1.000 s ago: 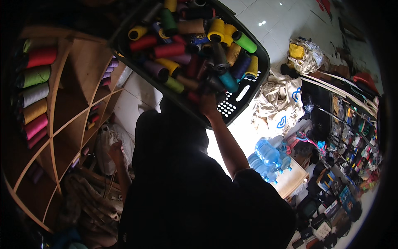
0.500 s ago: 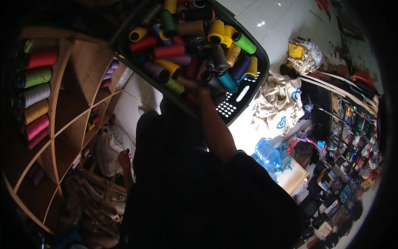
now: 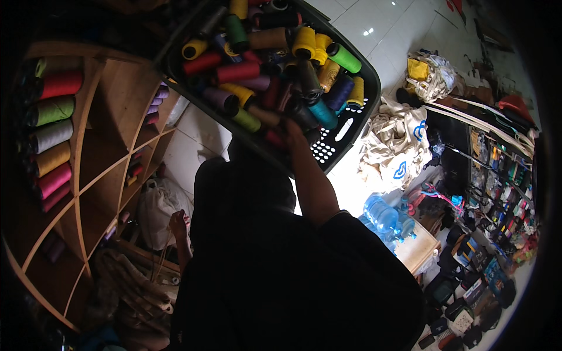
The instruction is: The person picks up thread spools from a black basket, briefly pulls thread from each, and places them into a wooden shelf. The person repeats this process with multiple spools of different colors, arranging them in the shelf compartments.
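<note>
A dark plastic crate (image 3: 373,88) full of thread spools stands at the top, tilted in view. My right hand (image 3: 288,133) reaches over its near edge, down among the spools. It is beside a dim tan spool (image 3: 264,116), a teal spool (image 3: 322,114) and a lime-green spool (image 3: 246,120). Shadow hides its fingertips, so I cannot tell whether it grips anything. Lower left, my left hand (image 3: 178,224) is raised beside a white sack (image 3: 158,213). Its fingers are curled; what they hold, if anything, is too small to make out. Thin strings (image 3: 157,263) hang below it.
A wooden shelf (image 3: 76,152) on the left holds rows of coloured spools. Bunched cloth (image 3: 132,292) lies below it. To the right are cream cloth bags (image 3: 392,146), blue water bottles (image 3: 381,213) and a cluttered rack (image 3: 503,193). White tiles (image 3: 374,26) cover the floor.
The whole view has shifted slightly. My right hand stays in the crate among the spools, only a little moved; my left hand stays raised beside the sack.
</note>
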The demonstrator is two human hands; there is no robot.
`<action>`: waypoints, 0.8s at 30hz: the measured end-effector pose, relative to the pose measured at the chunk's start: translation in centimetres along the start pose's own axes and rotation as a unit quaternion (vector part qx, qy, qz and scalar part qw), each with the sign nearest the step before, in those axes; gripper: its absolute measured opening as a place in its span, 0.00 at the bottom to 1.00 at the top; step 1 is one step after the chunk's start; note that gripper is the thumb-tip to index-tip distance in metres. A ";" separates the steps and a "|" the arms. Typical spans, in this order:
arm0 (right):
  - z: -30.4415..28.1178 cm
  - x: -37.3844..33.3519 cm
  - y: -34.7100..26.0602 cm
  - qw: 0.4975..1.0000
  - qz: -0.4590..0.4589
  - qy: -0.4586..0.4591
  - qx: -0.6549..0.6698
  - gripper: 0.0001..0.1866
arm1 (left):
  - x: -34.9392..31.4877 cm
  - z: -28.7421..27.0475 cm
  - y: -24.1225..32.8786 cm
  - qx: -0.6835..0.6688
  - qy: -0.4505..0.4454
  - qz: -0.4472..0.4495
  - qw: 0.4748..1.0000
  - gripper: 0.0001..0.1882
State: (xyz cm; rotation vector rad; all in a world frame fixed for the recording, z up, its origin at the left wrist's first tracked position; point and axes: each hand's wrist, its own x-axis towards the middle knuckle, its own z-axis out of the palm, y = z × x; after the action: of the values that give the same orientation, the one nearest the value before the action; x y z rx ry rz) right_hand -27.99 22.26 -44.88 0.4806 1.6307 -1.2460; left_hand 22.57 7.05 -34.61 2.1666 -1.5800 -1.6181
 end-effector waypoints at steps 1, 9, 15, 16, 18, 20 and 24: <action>-0.1 0.0 0.0 1.000 0.003 -0.004 0.013 0.24 | 0.1 -0.1 0.3 0.005 -0.003 0.005 1.000 0.18; -3.3 1.1 1.4 0.994 0.003 -0.057 0.096 0.24 | 3.0 -1.0 -1.5 -0.050 -0.018 -0.044 0.998 0.18; -2.2 -11.8 -7.8 0.949 0.112 0.026 -0.295 0.28 | 2.5 0.8 2.0 -0.046 -0.003 -0.018 0.999 0.16; -2.8 -12.6 -7.5 0.929 0.022 0.068 -0.363 0.29 | 2.6 0.9 2.4 -0.037 -0.007 -0.007 0.999 0.15; -3.9 -14.5 -7.1 0.847 -0.157 0.151 -0.485 0.32 | 2.9 1.1 3.2 -0.022 -0.017 0.015 1.000 0.14; -4.4 -16.3 -8.2 0.899 -0.108 0.118 -0.408 0.34 | 2.5 1.7 4.6 -0.024 -0.010 0.010 1.000 0.13; -8.1 -14.7 -7.4 0.931 -0.142 0.025 -0.335 0.31 | 2.6 2.1 5.1 -0.023 -0.016 0.027 0.999 0.15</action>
State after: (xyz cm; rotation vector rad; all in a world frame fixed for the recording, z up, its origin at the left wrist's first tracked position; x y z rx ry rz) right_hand -31.10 30.11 -28.54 -0.1588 2.0873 -0.7919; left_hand 17.41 3.74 -34.75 2.0667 -1.5781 -1.6640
